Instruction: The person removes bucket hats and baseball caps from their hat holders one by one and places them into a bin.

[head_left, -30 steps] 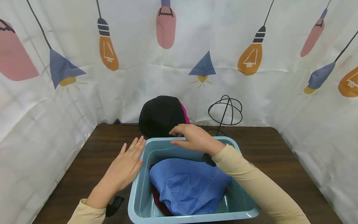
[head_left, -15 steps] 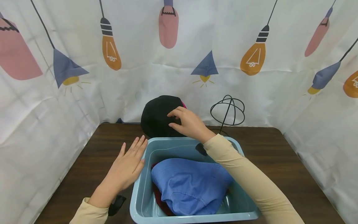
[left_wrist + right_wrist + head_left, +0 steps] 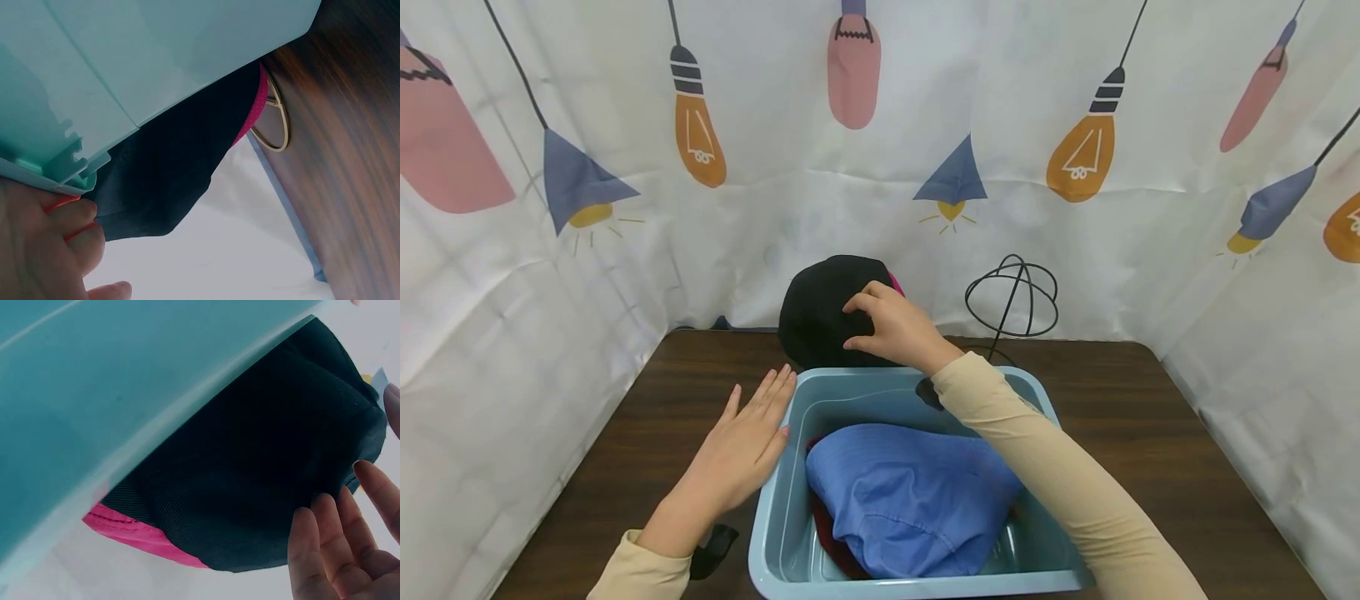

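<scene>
A black hat with a pink edge stands behind the light-blue plastic basin. My right hand reaches over the basin's far rim to the hat, thumb and fingers spread apart. In the right wrist view, its fingertips are right at the black fabric, near its lower edge. My left hand rests on the basin's left rim with fingers straight. Inside the basin lies a crumpled blue cloth hat over something dark red.
A black wire stand stands at the back right of the dark wooden table. In the left wrist view, a wire loop shows below the black hat. A white curtain printed with lamps hangs behind and beside the table.
My right hand has moved forward and slightly left, from above the basin's far rim to the black hat. My left hand has stayed at the left rim.
</scene>
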Action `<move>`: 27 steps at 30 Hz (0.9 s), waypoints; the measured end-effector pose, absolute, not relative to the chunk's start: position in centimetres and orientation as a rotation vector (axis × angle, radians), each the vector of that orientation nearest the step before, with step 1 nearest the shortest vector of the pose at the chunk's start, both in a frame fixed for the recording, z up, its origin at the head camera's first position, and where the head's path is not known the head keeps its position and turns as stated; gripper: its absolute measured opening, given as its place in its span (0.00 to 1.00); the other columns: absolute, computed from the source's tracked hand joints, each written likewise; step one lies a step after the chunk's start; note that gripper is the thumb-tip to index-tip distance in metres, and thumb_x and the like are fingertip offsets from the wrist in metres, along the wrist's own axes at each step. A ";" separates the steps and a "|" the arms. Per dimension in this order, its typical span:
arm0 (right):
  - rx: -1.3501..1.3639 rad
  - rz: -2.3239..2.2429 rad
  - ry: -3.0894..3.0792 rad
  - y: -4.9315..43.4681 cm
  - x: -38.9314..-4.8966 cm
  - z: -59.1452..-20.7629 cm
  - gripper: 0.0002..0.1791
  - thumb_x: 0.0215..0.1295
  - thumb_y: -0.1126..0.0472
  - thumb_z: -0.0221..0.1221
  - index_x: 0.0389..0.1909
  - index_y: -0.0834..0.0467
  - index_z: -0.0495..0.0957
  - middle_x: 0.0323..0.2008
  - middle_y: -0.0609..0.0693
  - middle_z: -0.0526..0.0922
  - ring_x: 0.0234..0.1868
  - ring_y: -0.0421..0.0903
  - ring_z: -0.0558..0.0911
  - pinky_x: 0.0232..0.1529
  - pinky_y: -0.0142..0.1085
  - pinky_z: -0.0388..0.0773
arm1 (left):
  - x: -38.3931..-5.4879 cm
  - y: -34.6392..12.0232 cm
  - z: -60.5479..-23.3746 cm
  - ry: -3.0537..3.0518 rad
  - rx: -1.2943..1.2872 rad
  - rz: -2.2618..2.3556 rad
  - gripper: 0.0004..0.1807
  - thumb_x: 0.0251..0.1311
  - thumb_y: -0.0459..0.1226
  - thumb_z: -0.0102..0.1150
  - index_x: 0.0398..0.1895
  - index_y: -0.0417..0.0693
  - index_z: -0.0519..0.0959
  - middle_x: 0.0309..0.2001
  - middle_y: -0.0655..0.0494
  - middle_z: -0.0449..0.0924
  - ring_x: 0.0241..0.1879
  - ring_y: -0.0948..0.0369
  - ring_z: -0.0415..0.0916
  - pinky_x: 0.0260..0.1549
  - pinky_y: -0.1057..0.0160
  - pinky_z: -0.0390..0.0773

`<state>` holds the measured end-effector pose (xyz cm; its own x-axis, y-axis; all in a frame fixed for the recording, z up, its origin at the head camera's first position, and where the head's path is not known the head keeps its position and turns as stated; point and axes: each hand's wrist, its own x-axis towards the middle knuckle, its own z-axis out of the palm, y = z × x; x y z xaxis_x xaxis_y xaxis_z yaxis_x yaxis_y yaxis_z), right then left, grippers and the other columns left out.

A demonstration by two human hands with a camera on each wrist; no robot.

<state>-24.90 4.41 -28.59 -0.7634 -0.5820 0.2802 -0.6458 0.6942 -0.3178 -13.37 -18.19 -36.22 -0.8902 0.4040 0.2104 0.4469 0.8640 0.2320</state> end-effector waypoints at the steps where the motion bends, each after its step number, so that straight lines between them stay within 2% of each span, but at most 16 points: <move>1: 0.997 0.594 -2.750 4.3 -25.0 -28.6 0.25 0.52 0.53 0.70 0.50 0.58 0.78 0.47 0.52 0.74 0.41 0.45 0.76 0.40 0.35 0.76 | -13.4 -18.2 -36.2 -2.882 -0.662 -0.415 0.32 0.69 0.42 0.41 0.73 0.40 0.50 0.73 0.46 0.47 0.72 0.48 0.44 0.65 0.39 0.41; 14: 0.980 0.538 -2.789 3.4 -25.8 -29.0 0.27 0.47 0.52 0.73 0.47 0.57 0.77 0.43 0.51 0.73 0.41 0.45 0.74 0.40 0.36 0.77 | -13.3 -18.3 -36.2 -2.885 -0.663 -0.436 0.33 0.69 0.42 0.42 0.73 0.39 0.50 0.73 0.46 0.47 0.72 0.48 0.43 0.65 0.38 0.42; 23: 0.979 0.512 -2.766 3.1 -25.8 -29.3 0.23 0.50 0.56 0.71 0.46 0.58 0.77 0.41 0.51 0.75 0.41 0.45 0.76 0.39 0.35 0.77 | -13.4 -18.3 -36.3 -2.874 -0.667 -0.438 0.32 0.69 0.41 0.42 0.73 0.39 0.51 0.73 0.46 0.48 0.72 0.48 0.44 0.64 0.37 0.44; 27: 0.966 0.543 -2.775 3.2 -25.8 -29.5 0.20 0.53 0.57 0.69 0.45 0.59 0.77 0.36 0.50 0.77 0.36 0.44 0.77 0.36 0.34 0.76 | -13.4 -18.4 -36.4 -2.869 -0.674 -0.448 0.32 0.69 0.41 0.41 0.73 0.39 0.50 0.73 0.46 0.47 0.72 0.49 0.44 0.64 0.38 0.43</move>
<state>-25.79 3.15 -29.53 -0.7805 -0.5692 0.2586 -0.6247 0.7266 -0.2860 -13.42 -18.36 -36.37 -0.8855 0.4084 0.2214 0.4565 0.8535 0.2514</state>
